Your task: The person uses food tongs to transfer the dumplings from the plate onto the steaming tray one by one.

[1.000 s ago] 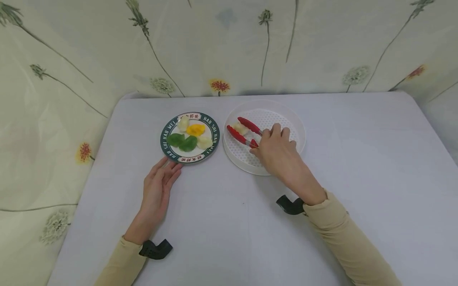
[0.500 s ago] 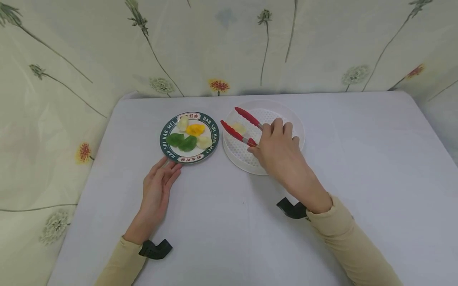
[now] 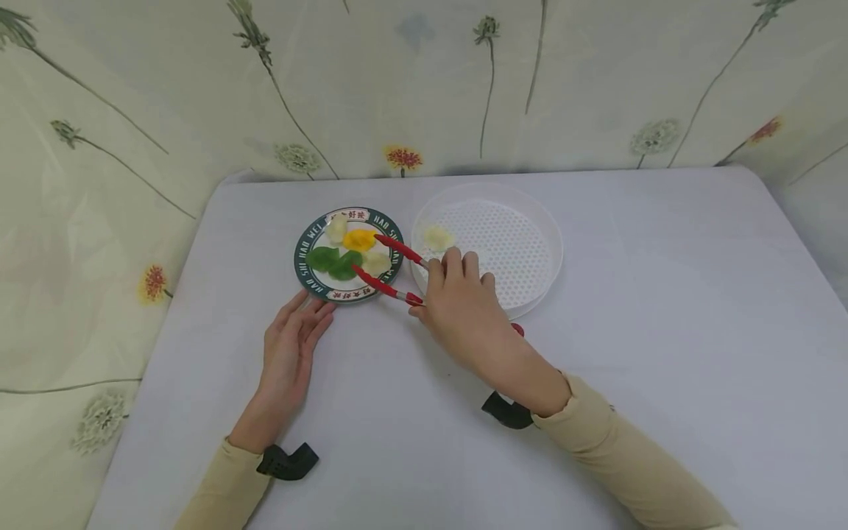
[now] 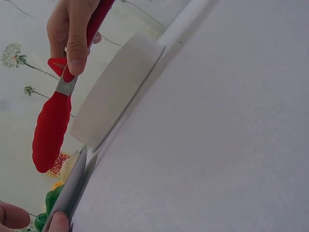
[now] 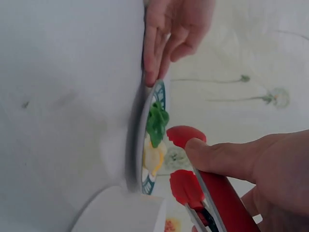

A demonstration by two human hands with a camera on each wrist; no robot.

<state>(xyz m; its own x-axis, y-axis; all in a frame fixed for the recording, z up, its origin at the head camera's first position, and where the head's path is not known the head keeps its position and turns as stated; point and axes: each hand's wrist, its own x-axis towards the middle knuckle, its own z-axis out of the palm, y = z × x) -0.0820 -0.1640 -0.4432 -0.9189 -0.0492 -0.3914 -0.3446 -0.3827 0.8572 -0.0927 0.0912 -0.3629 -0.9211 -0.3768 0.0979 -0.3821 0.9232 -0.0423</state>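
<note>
My right hand grips red-tipped tongs, also beside the plate in the left wrist view. The tongs' jaws stand apart over the right part of a small green-rimmed plate, with nothing pinched between them. On the plate lie two green dumpling-like pieces, a yellow piece and two pale pieces. My left hand touches the plate's near rim with extended fingers. Right of the plate, a round white perforated tray holds one pale piece near its left wall.
White cloth covers the table. Its far edge meets a flower-patterned backdrop, which also runs down the left side. The tray's raised wall stands close to the plate. A black wrist mount sits at my left cuff.
The tongs were around the pale piece in the tray, then spread and let go of it. My right hand has moved left and nearer, bringing them over the plate. The left hand stays put.
</note>
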